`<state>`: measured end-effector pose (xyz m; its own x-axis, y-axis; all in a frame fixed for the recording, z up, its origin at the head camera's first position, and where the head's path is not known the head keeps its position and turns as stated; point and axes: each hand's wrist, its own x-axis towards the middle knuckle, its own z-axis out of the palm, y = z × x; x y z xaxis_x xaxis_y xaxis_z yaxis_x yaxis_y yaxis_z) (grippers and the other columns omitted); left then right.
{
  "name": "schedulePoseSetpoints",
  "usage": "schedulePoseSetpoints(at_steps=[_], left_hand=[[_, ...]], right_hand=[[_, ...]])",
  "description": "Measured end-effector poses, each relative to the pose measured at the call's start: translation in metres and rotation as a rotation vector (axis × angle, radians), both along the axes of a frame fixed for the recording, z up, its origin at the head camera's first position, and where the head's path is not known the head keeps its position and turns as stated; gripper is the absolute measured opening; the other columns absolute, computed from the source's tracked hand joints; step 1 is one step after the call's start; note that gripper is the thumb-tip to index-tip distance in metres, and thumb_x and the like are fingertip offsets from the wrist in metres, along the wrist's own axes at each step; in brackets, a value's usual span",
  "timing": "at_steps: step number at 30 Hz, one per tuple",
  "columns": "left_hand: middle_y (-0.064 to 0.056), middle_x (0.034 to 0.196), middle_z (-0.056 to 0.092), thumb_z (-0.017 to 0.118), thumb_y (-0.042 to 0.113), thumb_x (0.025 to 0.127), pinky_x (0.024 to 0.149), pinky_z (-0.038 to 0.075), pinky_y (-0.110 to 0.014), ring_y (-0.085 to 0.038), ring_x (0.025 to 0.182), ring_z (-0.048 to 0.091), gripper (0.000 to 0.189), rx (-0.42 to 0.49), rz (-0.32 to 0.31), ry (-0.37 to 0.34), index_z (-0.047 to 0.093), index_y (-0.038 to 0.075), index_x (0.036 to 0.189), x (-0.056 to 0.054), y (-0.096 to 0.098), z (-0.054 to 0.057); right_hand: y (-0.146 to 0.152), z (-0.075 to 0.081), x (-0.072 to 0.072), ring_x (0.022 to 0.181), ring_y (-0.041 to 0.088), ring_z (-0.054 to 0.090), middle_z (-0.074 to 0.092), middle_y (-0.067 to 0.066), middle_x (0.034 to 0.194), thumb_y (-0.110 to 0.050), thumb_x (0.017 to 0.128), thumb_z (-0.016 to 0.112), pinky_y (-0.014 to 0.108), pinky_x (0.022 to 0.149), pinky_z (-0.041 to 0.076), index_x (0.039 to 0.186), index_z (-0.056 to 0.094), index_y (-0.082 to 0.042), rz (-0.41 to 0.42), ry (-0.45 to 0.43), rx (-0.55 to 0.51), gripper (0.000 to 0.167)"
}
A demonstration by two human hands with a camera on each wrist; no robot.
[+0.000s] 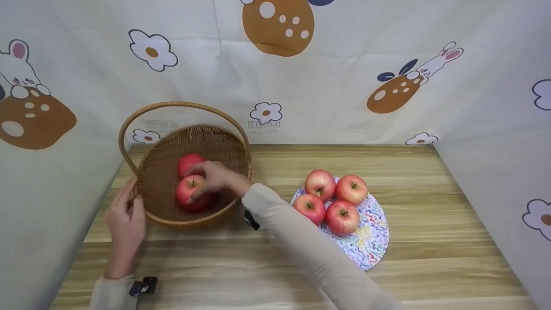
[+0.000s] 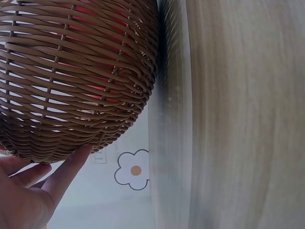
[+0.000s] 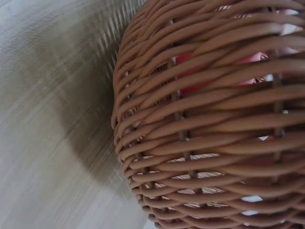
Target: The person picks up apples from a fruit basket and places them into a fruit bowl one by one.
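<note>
A brown wicker basket point(image 1: 189, 219) with a tall arched handle point(image 1: 185, 103) stands at the left of the table, two red apples inside. My right hand point(image 1: 215, 176) reaches over its right rim and holds the nearer apple point(image 1: 185, 193), thumb on the near side. Just behind lies the other apple point(image 1: 189, 162), partly covered by the fingers. At the basket's left rim, by the handle's base, my left hand point(image 1: 127, 217) grips the wicker; the left wrist view shows its fingers point(image 2: 71, 167) against the outer weave. The right wrist view shows only wicker and table, with red through the gaps.
To the right, a round plate with a multicoloured squiggle pattern point(image 1: 374, 228) carries several red apples point(image 1: 343, 217). The right sleeve point(image 1: 318, 258) passes over the table close to the plate. Printed cloth walls point(image 1: 327, 107) enclose the wooden tabletop point(image 1: 430, 241) at the back and sides.
</note>
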<state>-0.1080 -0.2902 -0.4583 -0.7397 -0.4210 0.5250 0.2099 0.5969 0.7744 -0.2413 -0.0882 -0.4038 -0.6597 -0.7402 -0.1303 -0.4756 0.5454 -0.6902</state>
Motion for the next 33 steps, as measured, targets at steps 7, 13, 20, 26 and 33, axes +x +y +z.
schedulePoseSetpoints(at_steps=[7,13,20,26,33], left_hand=[[-0.025,0.147,0.060,0.050,-0.001,0.099,0.090,0.040,-0.002,-0.039,0.132,0.057,0.044,0.000,0.004,-0.026,0.062,-0.008,0.141,0.001,0.001,-0.001],[-0.026,0.145,0.062,0.050,0.000,0.099,0.089,0.040,-0.003,-0.039,0.132,0.057,0.044,-0.005,0.011,0.006,0.064,-0.005,0.140,0.000,0.001,-0.001],[-0.025,0.145,0.062,0.051,-0.003,0.098,0.090,0.040,-0.002,-0.038,0.133,0.057,0.044,-0.020,0.015,-0.005,0.063,-0.007,0.140,0.000,0.001,-0.001],[-0.026,0.145,0.062,0.050,-0.003,0.098,0.090,0.040,-0.002,-0.039,0.133,0.057,0.045,-0.014,0.013,-0.005,0.063,-0.007,0.140,0.000,0.001,-0.001],[-0.023,0.147,0.061,0.050,-0.003,0.098,0.091,0.040,-0.003,-0.038,0.134,0.056,0.046,-0.006,0.014,-0.019,0.063,-0.005,0.141,0.001,0.001,0.000]], right_hand=[[0.004,0.007,0.004,0.117,0.013,0.060,0.070,0.005,0.136,-0.029,0.080,0.093,0.016,0.093,0.043,0.140,0.067,-0.009,0.008,0.007,-0.005,0.068],[0.007,0.009,0.007,0.108,0.010,0.054,0.069,0.007,0.130,-0.030,0.080,0.093,0.017,0.088,0.042,0.137,0.068,-0.010,-0.001,0.013,-0.018,0.066],[0.012,0.014,0.010,0.105,0.009,0.055,0.070,0.006,0.124,-0.027,0.079,0.094,0.018,0.088,0.044,0.138,0.067,-0.008,-0.032,-0.012,-0.080,0.068],[0.016,0.018,0.015,0.099,0.008,0.056,0.070,0.003,0.116,-0.025,0.078,0.095,0.018,0.084,0.045,0.139,0.067,-0.007,-0.064,-0.046,-0.139,0.070],[0.020,0.022,0.020,0.103,0.008,0.055,0.070,0.001,0.118,-0.026,0.078,0.095,0.019,0.088,0.045,0.138,0.068,-0.010,-0.092,-0.034,-0.164,0.068]])
